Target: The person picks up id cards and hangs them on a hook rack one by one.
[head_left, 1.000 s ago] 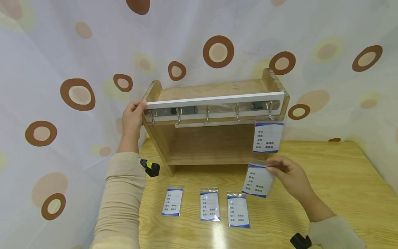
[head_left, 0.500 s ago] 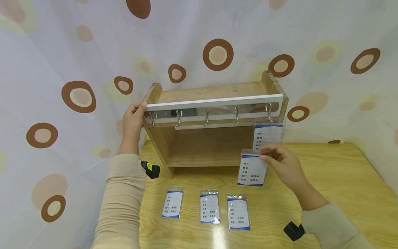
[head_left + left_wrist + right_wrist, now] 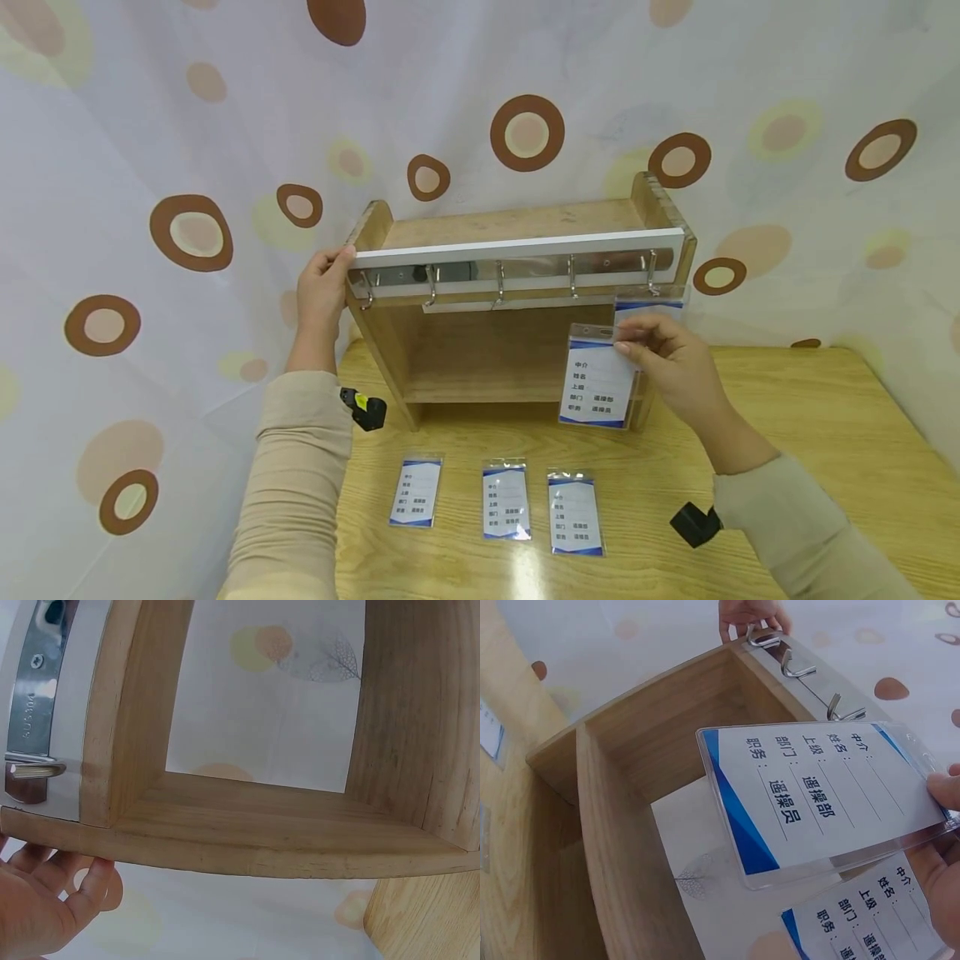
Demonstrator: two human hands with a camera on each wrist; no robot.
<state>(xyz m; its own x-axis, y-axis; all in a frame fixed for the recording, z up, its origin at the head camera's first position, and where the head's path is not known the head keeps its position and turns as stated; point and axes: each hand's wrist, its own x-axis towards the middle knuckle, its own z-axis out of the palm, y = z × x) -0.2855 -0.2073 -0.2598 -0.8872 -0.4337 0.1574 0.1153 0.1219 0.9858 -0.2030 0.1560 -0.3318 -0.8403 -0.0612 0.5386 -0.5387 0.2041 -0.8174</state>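
My right hand (image 3: 671, 367) pinches a clear-sleeved name badge (image 3: 597, 379) by its upper right edge, in front of the wooden shelf's (image 3: 480, 392) right part and below the row of hooks. Behind the fingers, a second badge (image 3: 874, 919) hangs from the rightmost hook (image 3: 652, 271), partly covered. My left hand (image 3: 322, 287) grips the upper left corner of the shelf, by the end of the white hook board (image 3: 517, 247). In the left wrist view its fingertips (image 3: 94, 881) touch the side panel. The other hooks (image 3: 500, 283) carry nothing.
Three more badges lie on the wooden table in front of the shelf: left (image 3: 417, 492), middle (image 3: 506, 502) and right (image 3: 575, 512). A patterned curtain (image 3: 465, 75) stands behind the shelf and along the left.
My right hand has risen and moved left with its badge, from over the table to just below the hooks. It now covers part of the hanging badge. The left hand stays on the corner.
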